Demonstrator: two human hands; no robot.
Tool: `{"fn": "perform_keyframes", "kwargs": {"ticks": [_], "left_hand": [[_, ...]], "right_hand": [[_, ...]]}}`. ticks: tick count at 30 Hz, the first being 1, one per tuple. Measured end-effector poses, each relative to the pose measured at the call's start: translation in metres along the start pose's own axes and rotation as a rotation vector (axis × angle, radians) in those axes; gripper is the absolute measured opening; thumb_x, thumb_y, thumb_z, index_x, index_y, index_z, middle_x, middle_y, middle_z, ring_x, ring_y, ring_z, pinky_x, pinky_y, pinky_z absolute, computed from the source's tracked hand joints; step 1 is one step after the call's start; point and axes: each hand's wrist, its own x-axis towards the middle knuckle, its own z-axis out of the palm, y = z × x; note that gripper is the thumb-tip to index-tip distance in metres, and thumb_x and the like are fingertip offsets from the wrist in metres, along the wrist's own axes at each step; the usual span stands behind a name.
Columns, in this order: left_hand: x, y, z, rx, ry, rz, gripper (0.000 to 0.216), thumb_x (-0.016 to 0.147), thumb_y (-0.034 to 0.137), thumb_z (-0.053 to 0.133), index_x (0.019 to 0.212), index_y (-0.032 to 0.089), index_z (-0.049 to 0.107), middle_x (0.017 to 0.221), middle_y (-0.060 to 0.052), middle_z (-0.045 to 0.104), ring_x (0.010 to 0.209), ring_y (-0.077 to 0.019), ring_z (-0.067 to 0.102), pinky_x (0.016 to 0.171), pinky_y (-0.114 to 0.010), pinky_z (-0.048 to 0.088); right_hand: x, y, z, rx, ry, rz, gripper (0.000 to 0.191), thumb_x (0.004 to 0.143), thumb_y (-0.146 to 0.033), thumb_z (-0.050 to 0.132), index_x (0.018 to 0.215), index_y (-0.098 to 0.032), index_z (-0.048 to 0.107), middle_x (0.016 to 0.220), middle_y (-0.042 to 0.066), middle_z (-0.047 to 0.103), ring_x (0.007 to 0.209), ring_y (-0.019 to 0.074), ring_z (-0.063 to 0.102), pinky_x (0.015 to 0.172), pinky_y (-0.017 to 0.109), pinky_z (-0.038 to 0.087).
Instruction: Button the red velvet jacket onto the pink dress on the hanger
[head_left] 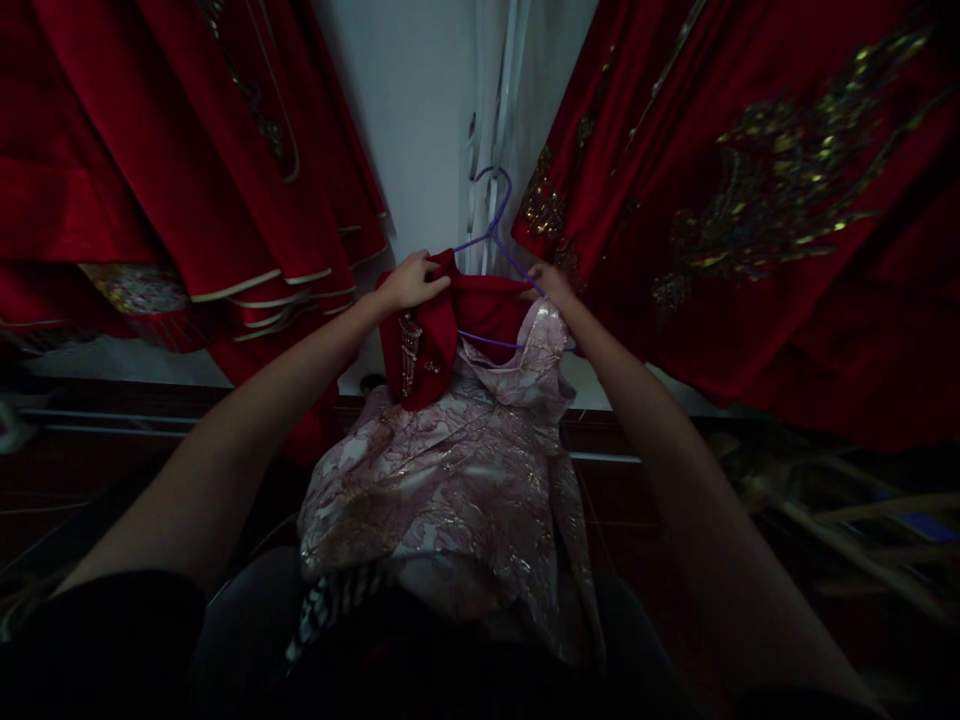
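A pale pink dress (420,480) with a shiny brocade pattern hangs on a purple hanger (495,232) and spreads down toward my lap. Over its left shoulder lies a red cloth piece (420,360) with beaded tassels, perhaps a shawl or small jacket. My left hand (411,282) is closed on the upper left edge of this red cloth, thumb toward the middle. At the other side, my right hand (553,286) pinches the red cloth's right end beside the hanger's arm, just above the dress's right shoulder. Its fingertips are partly hidden.
Red garments with gold trim (285,230) hang on the left. Another red garment with gold sequin embroidery (780,180) hangs on the right. Behind the hanger is a pale door or panel (412,120). Wooden bars (847,540) show dimly at lower right.
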Motion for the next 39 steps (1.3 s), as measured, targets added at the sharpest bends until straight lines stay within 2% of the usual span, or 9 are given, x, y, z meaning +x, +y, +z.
{"fn": "perform_keyframes", "kwargs": {"ticks": [3,6,11,14,20,26,31,35,39], "left_hand": [[-0.012,0.002,0.007,0.084,0.061,0.044,0.035,0.085,0.04,0.044,0.089,0.013,0.066,0.094,-0.012,0.054,0.097,-0.0269,0.052,0.089,-0.041,0.04],[-0.021,0.001,0.011,0.164,0.067,0.066,0.036,0.087,0.04,0.043,0.095,0.013,0.065,0.1,-0.014,0.052,0.104,-0.0304,0.049,0.092,-0.044,0.038],[-0.027,0.001,0.017,0.178,0.043,0.099,0.036,0.089,0.041,0.042,0.097,0.014,0.064,0.105,-0.016,0.05,0.105,-0.03,0.048,0.092,-0.043,0.038],[-0.03,0.005,0.015,0.19,0.015,0.082,0.037,0.09,0.042,0.041,0.1,0.015,0.063,0.11,-0.017,0.048,0.109,-0.0304,0.046,0.088,-0.04,0.041],[-0.035,0.011,0.001,0.28,-0.084,0.056,0.038,0.091,0.045,0.038,0.106,0.019,0.061,0.116,-0.016,0.047,0.114,-0.0324,0.044,0.082,-0.038,0.044],[-0.044,0.016,0.017,0.254,0.033,0.028,0.038,0.091,0.042,0.036,0.104,0.016,0.061,0.111,-0.017,0.049,0.111,-0.0318,0.047,0.089,-0.042,0.042],[-0.051,0.03,0.04,0.18,0.179,-0.082,0.035,0.091,0.04,0.038,0.101,0.016,0.062,0.108,-0.016,0.052,0.109,-0.0305,0.048,0.094,-0.043,0.039],[-0.053,0.048,0.052,0.131,0.28,-0.201,0.032,0.091,0.039,0.04,0.102,0.018,0.062,0.109,-0.015,0.053,0.108,-0.0313,0.049,0.092,-0.045,0.04],[-0.053,0.052,0.055,0.063,0.318,-0.253,0.033,0.09,0.041,0.041,0.106,0.018,0.06,0.114,-0.017,0.052,0.111,-0.0323,0.048,0.094,-0.046,0.038]], "right_hand": [[0.0,-0.005,-0.023,-0.178,0.126,0.058,0.025,0.08,-0.037,0.062,0.092,-0.016,0.061,0.081,0.008,0.065,0.076,0.0219,0.06,0.067,0.033,0.045],[-0.013,0.0,-0.047,-0.369,0.209,-0.003,0.024,0.084,-0.03,0.054,0.103,-0.016,0.058,0.089,0.012,0.065,0.082,0.0233,0.059,0.07,0.032,0.043],[-0.048,0.042,-0.077,-0.541,0.186,0.019,0.025,0.085,-0.019,0.045,0.108,-0.015,0.053,0.103,0.017,0.061,0.092,0.0268,0.058,0.07,0.034,0.042],[-0.063,0.064,-0.093,-0.533,0.167,0.033,0.025,0.082,-0.018,0.047,0.106,-0.015,0.054,0.102,0.018,0.062,0.084,0.0263,0.059,0.067,0.035,0.042],[-0.084,0.05,-0.113,-0.419,0.069,-0.097,0.029,0.081,-0.04,0.055,0.101,-0.019,0.057,0.089,0.011,0.066,0.076,0.0261,0.061,0.062,0.031,0.039],[-0.099,0.014,-0.087,-0.29,-0.103,-0.203,0.033,0.086,-0.052,0.049,0.095,-0.022,0.059,0.07,0.003,0.063,0.062,0.0207,0.058,0.059,0.027,0.033],[-0.082,-0.003,-0.051,-0.004,-0.031,-0.164,0.03,0.089,-0.047,0.044,0.078,-0.021,0.053,0.067,0.001,0.057,0.059,0.0155,0.049,0.063,0.027,0.036],[-0.069,-0.035,-0.024,0.155,0.038,-0.138,0.028,0.087,-0.046,0.047,0.075,-0.021,0.048,0.072,0.001,0.056,0.065,0.0161,0.048,0.067,0.028,0.039],[-0.077,-0.074,-0.002,0.246,-0.051,-0.247,0.024,0.087,-0.044,0.046,0.077,-0.022,0.048,0.073,0.001,0.055,0.066,0.016,0.049,0.068,0.028,0.04]]}}
